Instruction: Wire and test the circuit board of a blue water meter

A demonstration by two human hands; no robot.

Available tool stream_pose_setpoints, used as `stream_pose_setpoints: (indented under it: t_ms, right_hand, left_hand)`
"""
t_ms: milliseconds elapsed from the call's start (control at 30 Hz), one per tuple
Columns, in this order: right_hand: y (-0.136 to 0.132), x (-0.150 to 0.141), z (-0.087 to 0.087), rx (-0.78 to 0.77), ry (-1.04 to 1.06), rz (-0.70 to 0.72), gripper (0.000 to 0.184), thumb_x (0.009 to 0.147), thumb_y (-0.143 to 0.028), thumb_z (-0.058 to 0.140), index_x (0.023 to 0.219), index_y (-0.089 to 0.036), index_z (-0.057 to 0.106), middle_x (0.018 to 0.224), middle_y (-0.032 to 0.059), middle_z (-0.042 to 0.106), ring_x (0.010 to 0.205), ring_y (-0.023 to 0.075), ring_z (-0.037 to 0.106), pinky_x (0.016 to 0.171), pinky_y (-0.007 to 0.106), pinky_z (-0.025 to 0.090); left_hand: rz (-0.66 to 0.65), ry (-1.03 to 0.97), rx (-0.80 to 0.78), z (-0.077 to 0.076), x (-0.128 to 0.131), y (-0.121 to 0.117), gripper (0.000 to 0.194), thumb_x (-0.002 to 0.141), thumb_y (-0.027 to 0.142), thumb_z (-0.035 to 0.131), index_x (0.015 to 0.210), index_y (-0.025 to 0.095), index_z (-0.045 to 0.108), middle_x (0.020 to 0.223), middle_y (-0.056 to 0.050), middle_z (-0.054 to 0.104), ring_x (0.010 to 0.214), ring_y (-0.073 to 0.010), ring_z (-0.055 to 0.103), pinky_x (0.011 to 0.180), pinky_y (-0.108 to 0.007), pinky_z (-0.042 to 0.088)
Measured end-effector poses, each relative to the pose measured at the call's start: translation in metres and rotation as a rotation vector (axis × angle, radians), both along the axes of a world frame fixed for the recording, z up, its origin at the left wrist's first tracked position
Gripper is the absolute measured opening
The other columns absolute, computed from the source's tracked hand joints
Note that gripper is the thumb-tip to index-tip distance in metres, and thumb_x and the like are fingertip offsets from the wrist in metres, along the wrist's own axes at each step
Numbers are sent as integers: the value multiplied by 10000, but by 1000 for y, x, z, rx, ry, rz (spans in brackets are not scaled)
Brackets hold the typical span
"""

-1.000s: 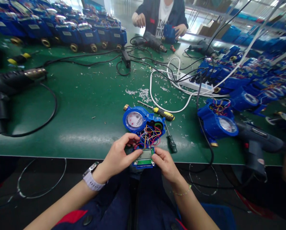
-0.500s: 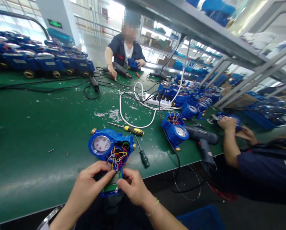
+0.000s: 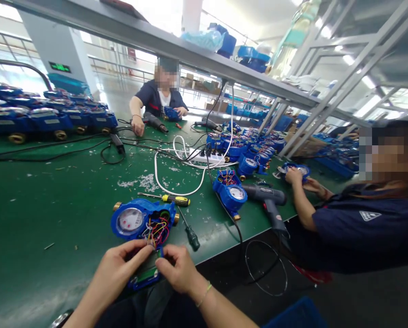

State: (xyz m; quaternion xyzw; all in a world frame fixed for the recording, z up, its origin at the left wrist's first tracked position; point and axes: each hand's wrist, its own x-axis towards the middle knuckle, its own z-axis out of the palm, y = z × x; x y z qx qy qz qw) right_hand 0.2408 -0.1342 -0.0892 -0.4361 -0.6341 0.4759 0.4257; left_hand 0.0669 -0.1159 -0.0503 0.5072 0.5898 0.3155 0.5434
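Note:
A blue water meter (image 3: 129,220) lies at the table's front edge, its wiring compartment uncovered. Coloured wires (image 3: 159,230) run from it toward a green circuit board (image 3: 145,275) set in a blue cover (image 3: 140,286). My left hand (image 3: 122,264) pinches the board's upper left side, thumb and fingers near the wire ends. On the right side of the same board, my right hand (image 3: 178,269) grips the edge with thumb and bent fingers. Both hands partly hide the board. Just beyond the meter lie a yellow-and-black screwdriver (image 3: 176,200) and a dark green screwdriver (image 3: 192,238).
Another open water meter (image 3: 231,193) stands to the right beside a heat gun (image 3: 267,196). A white power strip (image 3: 207,156) and cables cross the table. Co-workers sit opposite and at right, each handling a meter. Rows of meters (image 3: 43,118) fill the far left; a shelf (image 3: 176,52) hangs overhead.
My view has tilted up and turned right, so the table's things sit lower and further left. Both hands keep their hold on the board. The right-hand co-worker's upper body has come into view.

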Motion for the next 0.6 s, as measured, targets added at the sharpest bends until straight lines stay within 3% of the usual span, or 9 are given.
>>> stream_pose_setpoints:
  t_ms: [100,267,467,600]
  right_hand:
    - [-2,-1,-2,13,6,-38,313,838,-416,545,677,-153,487,571,-23,405,526,102,350,485,226,265]
    - [2,4,-4,50,-9,-57,329,832,-426,543,658,-152,484,586,-21,407,551,105,346,507,230,272]
    - [0,3,-3,95,-44,-113,338,848,-433,514,655,-157,472,578,-26,390,540,105,342,503,235,262]
    - [-6,-3,-1,121,-63,-137,354,856,-415,513,624,-162,427,573,-26,372,550,107,336,523,247,244]
  left_hand:
    - [-97,0,40,5,7,6,568,581,631,732,880,147,728,969,-70,714,935,-240,617,876,-276,438]
    - [-90,-52,-26,10,16,12,574,537,663,727,671,109,665,649,-31,609,600,-131,483,571,-221,359]
    - [-38,-15,39,5,20,14,608,531,693,698,652,107,590,578,6,502,547,-95,386,520,-205,284]
    - [-129,51,105,10,17,17,639,568,738,607,657,108,547,551,18,428,522,-88,333,492,-210,253]
